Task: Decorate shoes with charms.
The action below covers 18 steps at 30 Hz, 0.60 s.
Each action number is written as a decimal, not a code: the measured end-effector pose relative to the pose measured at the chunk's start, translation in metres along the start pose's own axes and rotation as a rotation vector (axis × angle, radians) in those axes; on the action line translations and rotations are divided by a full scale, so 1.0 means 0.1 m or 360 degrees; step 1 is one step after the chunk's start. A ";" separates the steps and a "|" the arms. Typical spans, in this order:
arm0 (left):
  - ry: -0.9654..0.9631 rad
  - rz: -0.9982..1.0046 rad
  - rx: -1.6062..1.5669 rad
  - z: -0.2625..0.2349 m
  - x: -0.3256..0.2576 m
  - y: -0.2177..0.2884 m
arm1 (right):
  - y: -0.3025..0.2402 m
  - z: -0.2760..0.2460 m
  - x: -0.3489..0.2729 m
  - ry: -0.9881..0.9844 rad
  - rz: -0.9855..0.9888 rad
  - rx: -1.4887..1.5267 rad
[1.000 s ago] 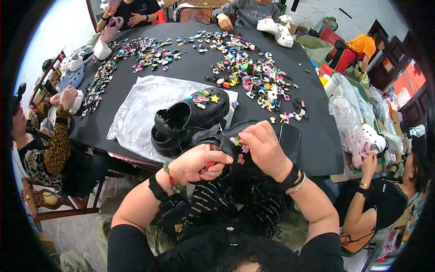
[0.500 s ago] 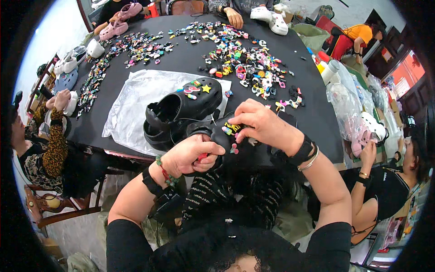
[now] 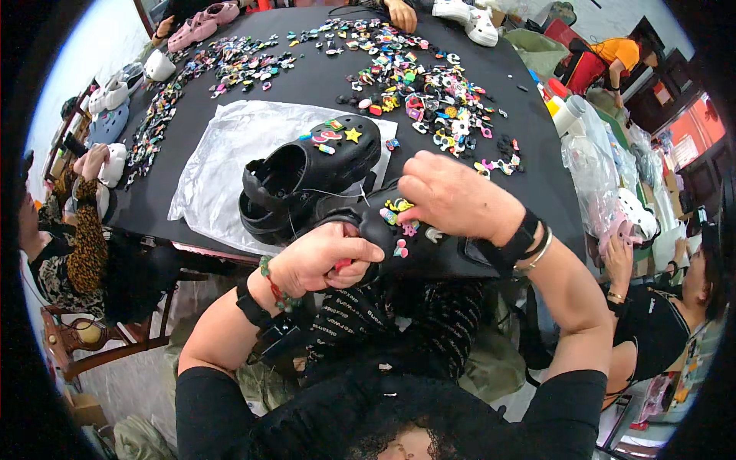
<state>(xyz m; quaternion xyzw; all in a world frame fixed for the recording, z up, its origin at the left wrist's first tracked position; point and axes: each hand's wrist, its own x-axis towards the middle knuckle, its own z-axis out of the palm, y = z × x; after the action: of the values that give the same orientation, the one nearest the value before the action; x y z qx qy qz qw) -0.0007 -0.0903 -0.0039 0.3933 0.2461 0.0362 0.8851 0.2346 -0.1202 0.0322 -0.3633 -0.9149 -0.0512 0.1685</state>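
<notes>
My left hand [image 3: 326, 254] is closed round the edge of a black clog [image 3: 375, 229] at the table's near edge. A bit of something red [image 3: 343, 264] shows in that fist. Colourful charms sit on this clog, among them a yellow one [image 3: 399, 205] and a pink cherry-like one [image 3: 400, 248]. Over them, my right hand [image 3: 460, 198] has its fingers curled together; what they pinch is hidden. Just beyond, another black clog [image 3: 337, 165] rests on a white plastic bag [image 3: 208, 180], with a yellow star charm [image 3: 353, 135] and several others on its top. A thin cord runs between the clogs.
Loose charms [image 3: 452, 107] lie in heaps across the dark table [image 3: 307, 88]. White clogs [image 3: 479, 29] and pink clogs [image 3: 201, 29] stand at the far side. People sit at left and right; another person's hand [image 3: 400, 15] rests at the far edge. Plastic bags [image 3: 594, 165] line the right.
My right hand has shifted slightly up and right over the charms, showing more of them. My left hand keeps its grip on the clog. The view has tilted a little.
</notes>
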 end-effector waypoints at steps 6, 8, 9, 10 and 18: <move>-0.0021 -0.0004 0.0022 -0.01 -0.01 -0.03 | 0.00 -0.09 0.07 -0.0244 -0.0349 -0.0374; -0.0050 -0.0009 0.0019 -0.02 0.00 -0.02 | 0.03 -0.09 0.09 -0.0271 -0.0429 -0.0456; -0.0044 -0.0007 0.0016 -0.02 0.00 -0.02 | 0.05 -0.08 0.09 -0.0293 -0.0460 -0.0419; -0.0056 0.0003 0.0026 -0.02 0.00 -0.02 | 0.07 -0.08 0.09 -0.0318 -0.0483 -0.0388; -0.0029 -0.0038 0.0012 -0.02 0.00 0.00 | 0.20 0.01 0.11 -0.0314 -0.0281 0.0137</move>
<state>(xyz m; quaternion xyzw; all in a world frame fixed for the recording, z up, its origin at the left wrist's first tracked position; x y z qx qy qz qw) -0.0016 -0.0890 -0.0050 0.3941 0.2428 0.0213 0.8862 0.2405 -0.0989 0.0344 -0.2771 -0.9568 0.0094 0.0880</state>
